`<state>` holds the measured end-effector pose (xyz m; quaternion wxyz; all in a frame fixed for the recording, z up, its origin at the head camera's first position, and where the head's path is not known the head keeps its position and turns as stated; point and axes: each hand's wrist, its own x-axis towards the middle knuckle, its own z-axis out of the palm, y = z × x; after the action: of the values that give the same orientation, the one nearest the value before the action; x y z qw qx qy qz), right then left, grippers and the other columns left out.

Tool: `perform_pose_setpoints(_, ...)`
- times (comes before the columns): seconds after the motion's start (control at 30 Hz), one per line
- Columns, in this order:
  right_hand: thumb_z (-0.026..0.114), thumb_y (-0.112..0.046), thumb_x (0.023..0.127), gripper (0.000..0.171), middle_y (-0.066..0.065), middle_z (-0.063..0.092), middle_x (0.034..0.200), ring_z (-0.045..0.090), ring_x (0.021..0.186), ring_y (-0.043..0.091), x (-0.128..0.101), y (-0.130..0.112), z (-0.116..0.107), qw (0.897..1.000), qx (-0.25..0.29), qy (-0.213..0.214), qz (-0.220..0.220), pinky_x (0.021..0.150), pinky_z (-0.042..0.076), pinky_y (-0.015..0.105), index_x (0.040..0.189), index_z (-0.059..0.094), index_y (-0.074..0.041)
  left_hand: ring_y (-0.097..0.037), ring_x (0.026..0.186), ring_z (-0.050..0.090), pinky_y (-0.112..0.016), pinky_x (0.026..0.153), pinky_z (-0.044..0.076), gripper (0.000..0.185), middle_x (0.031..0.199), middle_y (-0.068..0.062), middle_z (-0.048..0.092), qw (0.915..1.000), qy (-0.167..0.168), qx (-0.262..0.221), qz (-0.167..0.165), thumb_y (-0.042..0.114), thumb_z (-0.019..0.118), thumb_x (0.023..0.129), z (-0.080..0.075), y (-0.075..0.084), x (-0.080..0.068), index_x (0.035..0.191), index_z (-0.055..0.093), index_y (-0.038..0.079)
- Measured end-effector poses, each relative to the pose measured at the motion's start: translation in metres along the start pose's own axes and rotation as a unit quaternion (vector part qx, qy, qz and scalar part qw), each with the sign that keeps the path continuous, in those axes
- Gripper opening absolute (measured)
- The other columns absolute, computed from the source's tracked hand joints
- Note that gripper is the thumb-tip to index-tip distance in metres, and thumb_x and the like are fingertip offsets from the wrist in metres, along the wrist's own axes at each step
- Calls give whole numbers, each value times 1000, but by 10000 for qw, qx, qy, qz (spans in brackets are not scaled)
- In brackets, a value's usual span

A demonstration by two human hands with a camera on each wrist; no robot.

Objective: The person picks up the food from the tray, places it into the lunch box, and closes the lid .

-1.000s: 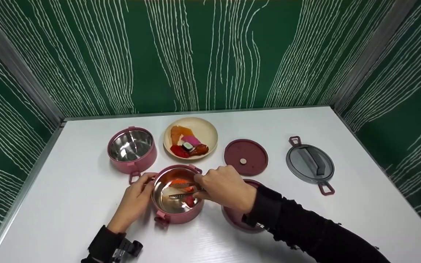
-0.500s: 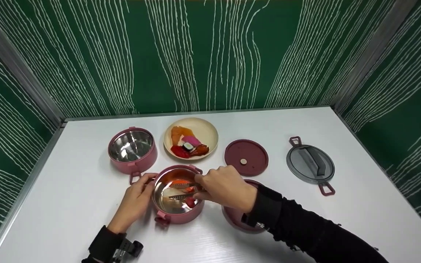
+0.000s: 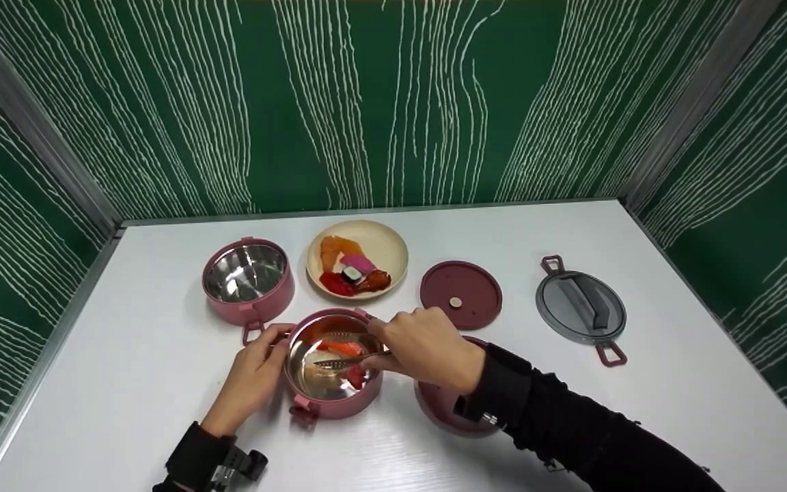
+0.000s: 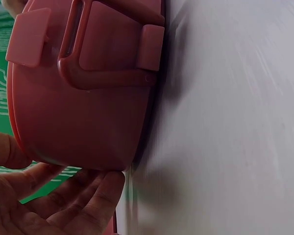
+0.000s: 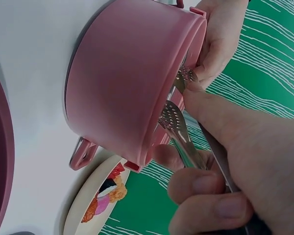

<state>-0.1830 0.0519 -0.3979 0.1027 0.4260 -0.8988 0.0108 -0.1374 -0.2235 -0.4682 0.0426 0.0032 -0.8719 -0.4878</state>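
In the head view, a pink steel-lined pot [image 3: 335, 408] stands on the white table, with a pair of metal tongs [image 3: 346, 362] reaching into it. My right hand [image 3: 427, 352] grips the tongs, whose perforated arms are spread. Between the arms lies an orange-red food piece [image 3: 344, 348]. A red piece [image 3: 355, 376] and a pale piece [image 3: 317, 374] sit on the pot's floor. My left hand [image 3: 253, 376] holds the pot's left side; in the left wrist view its fingers [image 4: 100, 200] touch the pot wall [image 4: 88, 127] and the thumb is near the rim.
A second pink pot [image 3: 253, 309] stands behind at left. Behind the held pot is a cream plate [image 3: 387, 246] of toy-like food. At right are a dark red lid [image 3: 468, 280], a grey lid with handles [image 3: 574, 318], and another dark red round piece [image 3: 434, 410] partly under the right forearm.
The tongs' arms have spread wider. The far arm has moved off the orange-red piece, which now shows more fully. The left hand and pot have stayed put.
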Motion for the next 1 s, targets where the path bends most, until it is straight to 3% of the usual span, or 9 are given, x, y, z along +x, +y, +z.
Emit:
perform_pose_setpoints(0.27, 72, -62, 89, 47, -2, 53, 58, 46, 47, 17, 1, 9, -2, 9995, 249, 80, 157, 37, 34, 34, 87, 64, -16, -26, 120, 64, -50, 107, 46, 29, 124, -7, 72, 10000, 12, 24, -8, 13, 50, 108, 0, 1, 1, 130, 68, 13)
perform_pose_setpoints(0.57, 69, -63, 91, 50, -3, 48, 58, 42, 46, 16, 2, 25, -4, 9979, 470, -52, 451, 37, 31, 33, 85, 62, -14, -29, 127, 61, -52, 110, 43, 28, 129, -8, 70, 10000, -29, -15, -38, 16, 50, 109, -3, 4, 5, 130, 68, 14)
perform_pose_setpoints(0.8, 65, -64, 93, 49, -3, 55, 61, 49, 49, 16, 5, 35, -4, 9960, 635, -220, 587, 41, 39, 33, 95, 68, -15, -24, 109, 66, -41, 95, 54, 31, 122, -10, 69, 9995, -40, -147, -287, 20, 47, 110, -10, 5, 12, 135, 65, 12)
perform_pose_setpoints(1.0, 65, -63, 94, 48, -3, 57, 61, 52, 51, 15, 5, 38, -5, 9953, 746, -133, 609, 42, 39, 32, 98, 70, -16, -28, 111, 69, -41, 94, 59, 33, 127, -17, 69, 9983, -138, -453, -339, 21, 45, 112, -12, 4, 22, 136, 63, 6)
